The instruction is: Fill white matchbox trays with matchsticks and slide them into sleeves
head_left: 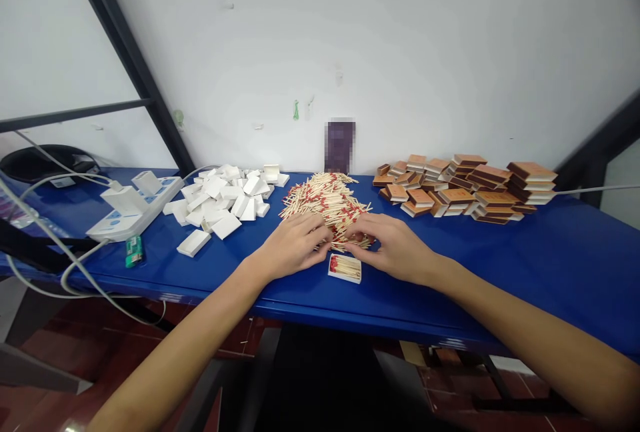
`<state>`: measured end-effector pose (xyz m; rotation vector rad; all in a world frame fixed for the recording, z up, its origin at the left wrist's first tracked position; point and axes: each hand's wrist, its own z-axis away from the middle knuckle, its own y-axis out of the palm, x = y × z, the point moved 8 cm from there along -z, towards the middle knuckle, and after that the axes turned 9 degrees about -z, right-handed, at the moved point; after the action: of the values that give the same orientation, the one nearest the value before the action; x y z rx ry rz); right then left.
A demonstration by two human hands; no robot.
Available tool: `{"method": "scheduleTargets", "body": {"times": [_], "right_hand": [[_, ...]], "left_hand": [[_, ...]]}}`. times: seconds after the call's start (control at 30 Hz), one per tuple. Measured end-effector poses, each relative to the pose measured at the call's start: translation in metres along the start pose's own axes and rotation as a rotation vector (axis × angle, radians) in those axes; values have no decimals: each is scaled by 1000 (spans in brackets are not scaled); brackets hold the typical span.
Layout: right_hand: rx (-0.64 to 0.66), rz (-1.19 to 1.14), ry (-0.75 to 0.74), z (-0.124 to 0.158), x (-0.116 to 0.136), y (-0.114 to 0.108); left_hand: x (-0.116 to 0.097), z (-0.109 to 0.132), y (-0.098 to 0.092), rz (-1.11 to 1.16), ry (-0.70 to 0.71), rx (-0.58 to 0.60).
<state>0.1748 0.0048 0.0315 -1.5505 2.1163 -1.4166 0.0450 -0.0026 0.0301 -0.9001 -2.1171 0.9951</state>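
Observation:
A heap of red-tipped matches [325,199] lies on the blue table in front of me, against the wall. At its near left edge, my left hand [303,242] is closed, fingers curled and thumb drawn in over some matches. My right hand [383,242] works the near right edge, its bent fingers and thumb closing around matches there. How many matches each hand has is hidden by the fingers. Just below, between the hands, a white matchbox tray [345,279] lies face up with matches in it, most red heads to the left.
White empty trays [225,192] are piled to the left. Brown matchbox sleeves [450,192] stand stacked at the right. A power strip [135,209] with plugs and white cables and a green packet [134,252] lie far left. A blurred dark object [340,145] stands behind the heap.

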Motion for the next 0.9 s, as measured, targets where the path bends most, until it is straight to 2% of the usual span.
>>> {"method": "scheduleTargets", "body": {"times": [0.17,0.27,0.37,0.57,0.9], "right_hand": [[-100,-169,-24,-2,8,-4],[-181,-239,-47,-1,14,-10],[-229,-306,-26,1,14,-15],[-240,-403,64,5,8,-20],[-133,-229,-5,0,14,-11]], "left_hand": [[1,0,-7,65,-39,-87],[1,2,-7,44,-20,-44],[7,6,-4,28,-27,52],[18,12,3,71,-110,228],[16,14,6,147,-152,320]]}}
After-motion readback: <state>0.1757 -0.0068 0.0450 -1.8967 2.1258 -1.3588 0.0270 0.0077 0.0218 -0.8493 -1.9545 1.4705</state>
